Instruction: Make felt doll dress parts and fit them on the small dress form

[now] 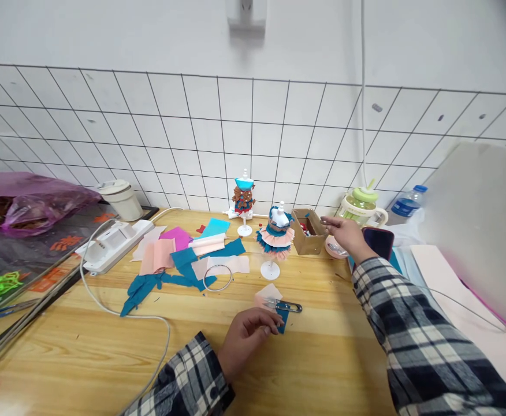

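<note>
My left hand (249,336) rests low on the table, its fingers curled and thumb brought to the fingertips; anything between them is too small to make out. By those fingertips lie thread snips (288,305) over a teal paper piece (283,323) and a peach paper piece (270,292). My right hand (345,234) reaches to the right rim of a small cardboard box (308,245), with fingers stretched out and thumb apart. Small red and white bits lie inside the box. A mini dress form (275,234) in teal and peach ruffles stands left of it.
A second dressed form (244,199) stands behind. Crepe paper scraps (186,260) and a metal ring (217,278) lie left of centre. A power strip (116,245) trails a cable across the table. At right are a round dish (336,247), a phone (378,241), a green-lidded cup (359,205) and a bottle (409,202).
</note>
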